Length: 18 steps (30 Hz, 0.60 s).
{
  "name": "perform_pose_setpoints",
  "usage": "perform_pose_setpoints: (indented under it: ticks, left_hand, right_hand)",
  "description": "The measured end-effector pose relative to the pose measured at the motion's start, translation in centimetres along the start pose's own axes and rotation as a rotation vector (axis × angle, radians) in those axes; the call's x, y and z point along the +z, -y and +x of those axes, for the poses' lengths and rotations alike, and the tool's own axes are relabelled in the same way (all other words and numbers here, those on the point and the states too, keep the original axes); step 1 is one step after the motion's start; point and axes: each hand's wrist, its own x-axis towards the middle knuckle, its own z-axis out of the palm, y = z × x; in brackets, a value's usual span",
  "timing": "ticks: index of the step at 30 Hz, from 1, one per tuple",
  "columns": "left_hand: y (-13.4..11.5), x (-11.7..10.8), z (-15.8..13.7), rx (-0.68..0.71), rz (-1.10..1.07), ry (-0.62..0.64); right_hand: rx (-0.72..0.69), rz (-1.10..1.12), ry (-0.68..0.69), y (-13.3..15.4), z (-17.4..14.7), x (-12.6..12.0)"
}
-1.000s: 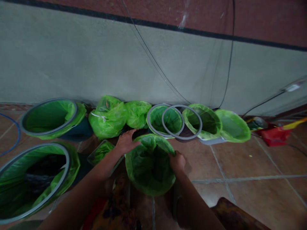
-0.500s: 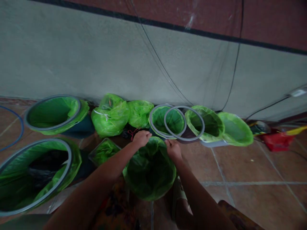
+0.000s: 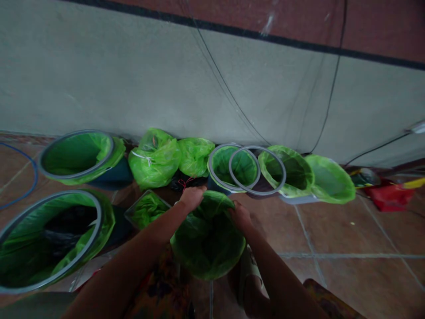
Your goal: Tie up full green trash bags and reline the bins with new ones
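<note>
A bin lined with a green bag (image 3: 207,261) stands between my feet, its opening facing up at me. My left hand (image 3: 193,197) is closed on the far left edge of the bag. At the far right edge, my right hand (image 3: 241,215) grips the same bag, its fingers partly hidden behind the rim. The bag's edge is folded outward over the bin, and its inside is dark. Just beyond my hands, a loose grey ring (image 3: 283,179) lies across a lined bin with its own grey ring (image 3: 212,170).
Two large lined bins (image 3: 122,173) (image 3: 99,221) stand at left. Tied green bags (image 3: 159,166) rest against the wall beside a square bin (image 3: 148,210). More lined bins (image 3: 335,181), a red dustpan-like object (image 3: 390,197) and cables (image 3: 332,93) are at right. A blue hose (image 3: 35,177) curves at far left.
My right hand has shifted slightly along the bag's edge, and its fingers now show less. The left hand stays at the rim, slightly lower. The view has moved a little.
</note>
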Motion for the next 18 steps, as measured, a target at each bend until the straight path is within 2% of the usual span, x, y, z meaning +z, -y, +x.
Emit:
perform_pose_setpoints:
  ticks: [3, 6, 9, 11, 13, 15, 18]
  left_hand:
    - [0.1, -0.6, -0.7, -0.026, 0.002, -0.037]
    - [1.2, -1.8, -1.8, -0.050, -0.099, -0.141]
    - [2.8, -2.5, -3.9, -0.202, -0.219, -0.197]
    - [3.6, -2.1, -5.7, -0.331, -0.237, -0.152]
    - [3.8, -1.0, -7.3, -0.396, -0.215, -0.027]
    - [3.4, 0.0, -8.1, -0.376, -0.180, 0.057]
    - [2.6, 0.6, -7.5, -0.325, -0.106, 0.025]
  right_hand:
    - [0.006, 0.029, 0.016, -0.3, -0.6, -0.2]
    - [0.000, 0.059, -0.078, -0.3, -0.9, -0.9]
    - [-0.067, 0.082, -0.179, 0.4, -0.4, -1.8]
    - [-0.102, 0.060, -0.141, 1.0, 0.1, -2.1]
    - [-0.078, 0.001, -0.080, 1.2, 0.2, -2.0]
    - [-0.023, -0.053, -0.066, 1.1, -0.4, -1.5]
    - [0.086, -0.082, -0.090, 0.5, -2.6, -0.5]
